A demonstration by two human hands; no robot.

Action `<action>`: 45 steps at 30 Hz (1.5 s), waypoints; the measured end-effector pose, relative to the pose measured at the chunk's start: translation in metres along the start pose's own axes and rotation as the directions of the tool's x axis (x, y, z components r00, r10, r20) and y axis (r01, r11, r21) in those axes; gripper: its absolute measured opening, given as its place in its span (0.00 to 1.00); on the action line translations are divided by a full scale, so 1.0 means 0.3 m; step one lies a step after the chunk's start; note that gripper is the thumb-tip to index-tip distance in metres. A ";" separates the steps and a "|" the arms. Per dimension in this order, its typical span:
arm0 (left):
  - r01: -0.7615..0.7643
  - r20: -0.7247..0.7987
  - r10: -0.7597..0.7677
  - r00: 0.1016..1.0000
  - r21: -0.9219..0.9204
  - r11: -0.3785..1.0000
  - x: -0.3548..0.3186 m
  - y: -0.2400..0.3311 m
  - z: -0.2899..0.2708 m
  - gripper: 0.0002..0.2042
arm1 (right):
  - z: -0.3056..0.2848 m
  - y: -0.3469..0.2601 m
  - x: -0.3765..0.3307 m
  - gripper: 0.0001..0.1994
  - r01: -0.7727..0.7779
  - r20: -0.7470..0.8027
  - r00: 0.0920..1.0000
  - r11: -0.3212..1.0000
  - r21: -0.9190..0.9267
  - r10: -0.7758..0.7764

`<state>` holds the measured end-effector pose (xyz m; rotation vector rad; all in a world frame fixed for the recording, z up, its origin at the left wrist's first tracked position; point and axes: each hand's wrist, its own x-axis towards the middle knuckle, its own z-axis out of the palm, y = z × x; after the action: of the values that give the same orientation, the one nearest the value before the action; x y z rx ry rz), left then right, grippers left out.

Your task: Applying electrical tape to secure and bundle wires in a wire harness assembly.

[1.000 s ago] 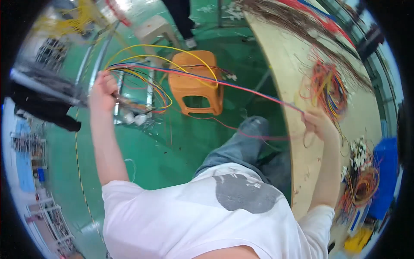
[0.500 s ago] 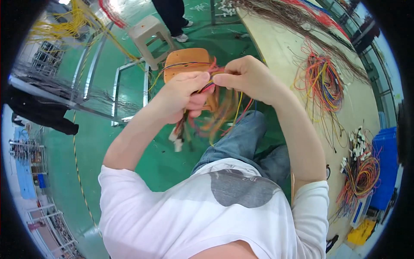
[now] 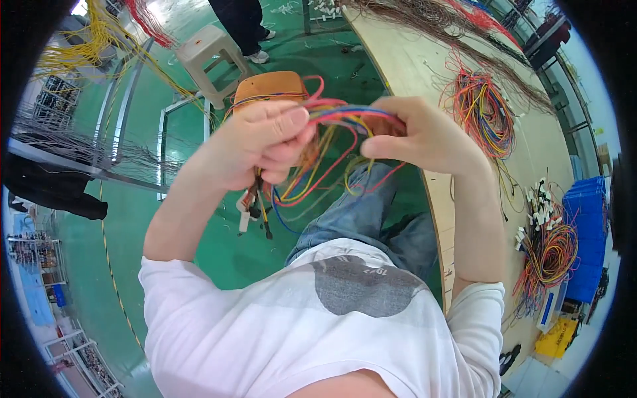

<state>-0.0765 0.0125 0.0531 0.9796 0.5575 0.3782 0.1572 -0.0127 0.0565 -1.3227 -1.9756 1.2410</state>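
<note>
A loose coil of red, yellow and blue wires (image 3: 345, 114) is stretched between my two hands. My left hand (image 3: 271, 140) is closed round the bundle, its thumb lying on top. White and black connectors (image 3: 245, 215) dangle from the wire ends below it. On the other side, my right hand (image 3: 415, 129) curls its fingers round the coil, the thumb a little apart; some of its grip is hidden. Loops of wire hang under both hands. Just behind the left hand is an orange-brown seat (image 3: 269, 85) with wires lying across it.
At the right, a wooden table (image 3: 398, 69) carries a coiled wire bundle (image 3: 483, 116) and another with white connectors (image 3: 551, 255). Blue bins (image 3: 587, 239) stand beside it. A beige stool (image 3: 211, 63), a standing person (image 3: 244, 26) and metal racks (image 3: 133, 99) are farther off.
My right hand has moved right, away from the left, drawing the wires out between them. The left hand stays closed on the bundle. The whole view has shifted slightly.
</note>
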 end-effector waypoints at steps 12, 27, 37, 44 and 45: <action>-0.115 -0.045 0.126 0.991 0.190 0.975 0.019 0.078 0.013 0.13 | 0.000 -0.064 0.048 0.12 0.137 -0.310 0.927 0.961 -0.240 -0.210; -0.392 -0.278 0.299 0.913 -0.388 0.834 -0.118 0.099 -0.222 0.08 | -0.151 0.327 -0.205 0.13 -0.121 0.088 0.991 0.939 0.323 0.098; -0.667 -0.549 0.436 0.713 -0.338 0.664 -0.157 0.111 -0.403 0.08 | -0.137 0.430 -0.258 0.12 -0.238 0.098 0.969 0.760 0.604 0.226; -0.309 -0.592 0.423 0.685 0.289 0.906 -0.012 0.068 -0.129 0.11 | 0.025 0.196 -0.097 0.09 -0.160 0.051 0.985 0.984 -0.084 0.164; -0.275 -0.541 0.407 0.736 0.310 0.910 0.012 0.043 -0.089 0.12 | 0.061 0.117 -0.043 0.10 -0.067 0.090 0.993 0.995 -0.078 0.074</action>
<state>-0.0902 0.0389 0.0515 1.1739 1.0095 1.0058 0.1659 -0.0275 0.0186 -1.4053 -2.0745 1.2940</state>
